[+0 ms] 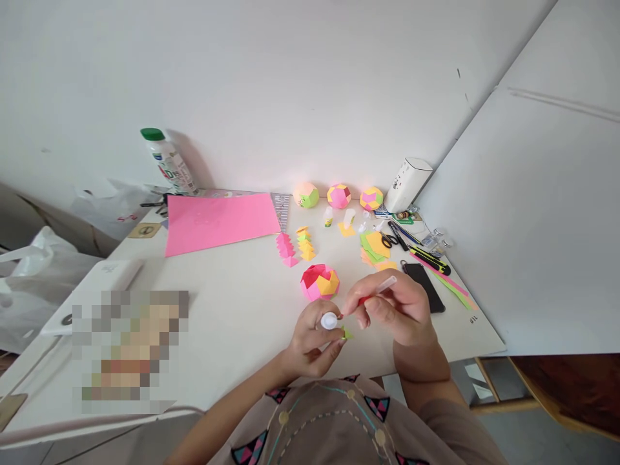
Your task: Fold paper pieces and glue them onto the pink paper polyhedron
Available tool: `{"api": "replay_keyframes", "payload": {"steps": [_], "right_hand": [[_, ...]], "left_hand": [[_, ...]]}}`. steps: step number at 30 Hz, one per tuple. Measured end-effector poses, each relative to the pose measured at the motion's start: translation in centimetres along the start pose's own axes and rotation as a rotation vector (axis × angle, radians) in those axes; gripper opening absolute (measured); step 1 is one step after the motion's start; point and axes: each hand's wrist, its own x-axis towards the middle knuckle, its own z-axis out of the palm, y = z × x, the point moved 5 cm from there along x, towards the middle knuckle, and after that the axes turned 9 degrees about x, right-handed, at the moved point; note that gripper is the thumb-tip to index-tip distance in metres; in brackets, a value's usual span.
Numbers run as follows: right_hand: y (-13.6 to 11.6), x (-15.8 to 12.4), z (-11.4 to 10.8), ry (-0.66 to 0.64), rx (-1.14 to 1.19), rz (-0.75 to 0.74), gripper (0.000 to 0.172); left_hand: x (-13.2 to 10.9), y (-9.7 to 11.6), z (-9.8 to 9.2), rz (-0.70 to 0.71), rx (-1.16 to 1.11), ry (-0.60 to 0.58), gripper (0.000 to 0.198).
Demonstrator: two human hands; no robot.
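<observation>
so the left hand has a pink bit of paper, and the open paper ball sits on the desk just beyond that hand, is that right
Not quite: the bit of paper in the left hand is green, not pink, as the head view shows. The open paper ball does sit on the desk just beyond that hand.

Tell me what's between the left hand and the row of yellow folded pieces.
In the head view, an open pink-and-yellow paper ball sits between the left hand and the yellow folded pieces.
</observation>
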Motion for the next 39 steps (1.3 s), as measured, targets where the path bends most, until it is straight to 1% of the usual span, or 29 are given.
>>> {"api": "replay_keyframes", "payload": {"steps": [4,8,12,19,24,30,39], "right_hand": [[0.5,0.0,-0.9,-0.018,-0.033,0.039,0.012],[0.7,0.0,-0.8,-0.068,-0.016,0.064,0.011],[1.0,0.1,-0.7,-0.102,-0.01,0.099,0.01],[1.3,0.2,-0.7,-0.129,-0.028,0.108,0.011],[1.2,0.2,-0.4,-0.103,-0.066,0.144,0.011],[0.5,0.3,-0.2,-0.122,-0.123,0.077,0.012],[0.3,0.1,-0.7,-0.066,-0.039,-0.001,0.014]], "left_hand": [[-0.1,-0.1,0.0,-0.011,-0.01,-0.014,0.015],[-0.3,-0.2,0.1,-0.02,-0.022,-0.017,0.02],[-0.3,-0.2,0.1,-0.023,-0.026,-0.002,0.019],[-0.1,-0.1,0.0,-0.009,-0.002,0.018,0.017],[-0.2,-0.1,0.0,-0.008,0.005,0.033,0.015],[-0.3,-0.2,0.0,-0.017,0.023,0.033,0.014],[0.3,0.3,-0.1,0.014,0.025,0.01,0.02]]}}
